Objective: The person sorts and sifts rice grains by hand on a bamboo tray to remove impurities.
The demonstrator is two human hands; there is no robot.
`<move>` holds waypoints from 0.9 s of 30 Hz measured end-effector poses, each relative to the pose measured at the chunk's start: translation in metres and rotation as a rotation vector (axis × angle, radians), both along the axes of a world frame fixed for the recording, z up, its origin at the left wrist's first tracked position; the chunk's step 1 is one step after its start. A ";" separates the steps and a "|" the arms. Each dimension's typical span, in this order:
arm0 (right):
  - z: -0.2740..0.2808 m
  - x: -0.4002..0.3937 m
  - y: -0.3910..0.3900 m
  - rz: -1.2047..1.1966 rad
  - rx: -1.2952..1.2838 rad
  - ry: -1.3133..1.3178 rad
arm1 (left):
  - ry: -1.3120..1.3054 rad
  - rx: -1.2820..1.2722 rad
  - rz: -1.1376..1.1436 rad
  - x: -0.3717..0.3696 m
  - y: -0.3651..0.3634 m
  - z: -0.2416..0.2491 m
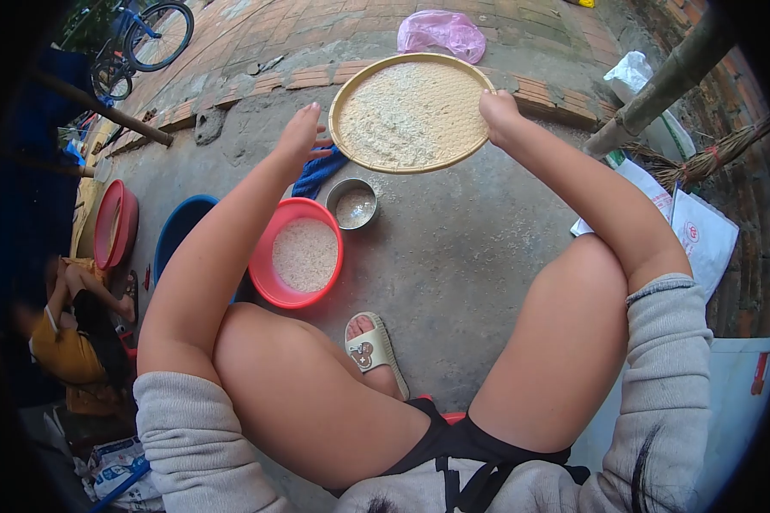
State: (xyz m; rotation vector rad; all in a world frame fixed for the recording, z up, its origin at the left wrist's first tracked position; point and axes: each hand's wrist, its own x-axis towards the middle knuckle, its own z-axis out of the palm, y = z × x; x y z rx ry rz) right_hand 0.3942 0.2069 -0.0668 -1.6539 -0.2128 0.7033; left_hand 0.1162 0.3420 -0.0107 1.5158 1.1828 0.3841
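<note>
A round woven winnowing tray (417, 114) with a raised rim is held out in front of me. Pale grain lies over it, with a whiter, coarser patch toward the lower left. My right hand (498, 117) grips its right rim, fingers curled over the edge. On the opposite side my left hand (303, 133) is open, fingers apart, just off the left rim. Below the tray stand a small metal pot (352, 203) with some grain in it and a pink basin (295, 295) holding white rice grains.
A blue cloth (319, 173) lies behind the pot, and a blue basin (176, 224) is partly hidden by my left arm. Another person (68, 342) sits at the left near a red tub (116, 224). White sacks (701, 231) and a bamboo pole (667, 81) are at right.
</note>
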 end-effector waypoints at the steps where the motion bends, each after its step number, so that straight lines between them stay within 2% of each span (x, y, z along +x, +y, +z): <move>1: 0.010 -0.006 -0.005 0.049 0.051 0.091 | -0.031 -0.064 -0.032 0.004 -0.005 0.006; 4: 0.049 -0.031 -0.032 0.163 0.078 0.101 | -0.179 -0.180 -0.063 0.017 -0.009 0.005; 6: 0.064 -0.032 -0.049 0.209 0.102 0.119 | -0.100 -0.209 0.003 0.023 -0.015 0.010; 8: 0.050 -0.002 -0.058 0.242 0.136 0.166 | -0.083 -0.173 0.008 0.036 -0.011 -0.005; 11: 0.050 0.033 -0.092 0.233 0.052 0.292 | 0.025 0.060 0.008 0.068 -0.054 -0.015; 12: 0.053 0.043 -0.107 0.261 -0.070 0.166 | 0.061 0.167 0.021 0.081 -0.067 -0.025; 13: 0.058 0.049 -0.119 0.285 -0.195 0.038 | 0.086 0.175 0.013 0.092 -0.091 -0.014; 14: 0.061 0.052 -0.128 0.268 -0.190 0.029 | 0.111 0.180 0.006 0.099 -0.109 0.000; 15: 0.064 0.052 -0.135 0.234 -0.214 0.089 | 0.097 0.200 -0.061 0.104 -0.105 0.001; 16: 0.070 0.050 -0.141 0.203 -0.238 0.144 | 0.015 0.114 -0.073 0.110 -0.096 0.006; 18: 0.078 0.030 -0.139 0.148 -0.163 0.185 | 0.014 0.422 -0.215 0.109 -0.060 0.013; 19: 0.089 0.013 -0.138 0.189 -0.170 0.070 | 0.001 0.428 -0.217 0.106 -0.043 0.013; 20: 0.091 0.007 -0.136 0.291 -0.146 -0.008 | -0.079 0.285 -0.189 0.102 -0.027 0.013; 21: 0.106 -0.001 -0.139 0.286 -0.153 -0.019 | -0.153 0.141 -0.161 0.101 -0.024 0.015; 22: 0.122 -0.007 -0.144 0.283 -0.159 -0.027 | -0.155 0.148 -0.162 0.104 -0.029 0.011; 26: 0.094 0.063 -0.162 0.214 -0.092 0.113 | -0.008 0.227 -0.003 0.131 -0.091 -0.016; 27: 0.088 0.074 -0.167 0.200 -0.196 0.048 | -0.010 0.231 -0.017 0.135 -0.109 -0.001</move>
